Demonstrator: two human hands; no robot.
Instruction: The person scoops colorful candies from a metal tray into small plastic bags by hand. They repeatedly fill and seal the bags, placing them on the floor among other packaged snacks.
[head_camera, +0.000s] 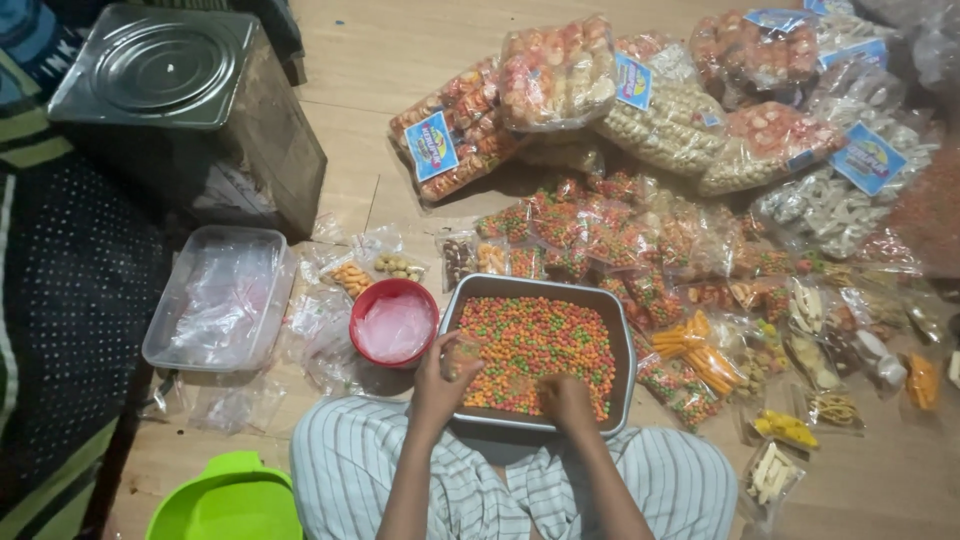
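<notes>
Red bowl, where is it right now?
In the head view the red bowl sits on the floor left of centre, between the clear plastic box and the metal tray of coloured snacks.

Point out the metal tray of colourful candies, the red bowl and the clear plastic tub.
metal tray (628, 345): head view, on its bare right rim.
red bowl (362, 312): head view, on its red left rim.
clear plastic tub (160, 330): head view, on its left wall.

A home snack-packing spot: the person sits on a wooden floor (400, 60) among filled snack bags (640, 110), small packets (600, 235) and a metal tin (190, 110).
</notes>
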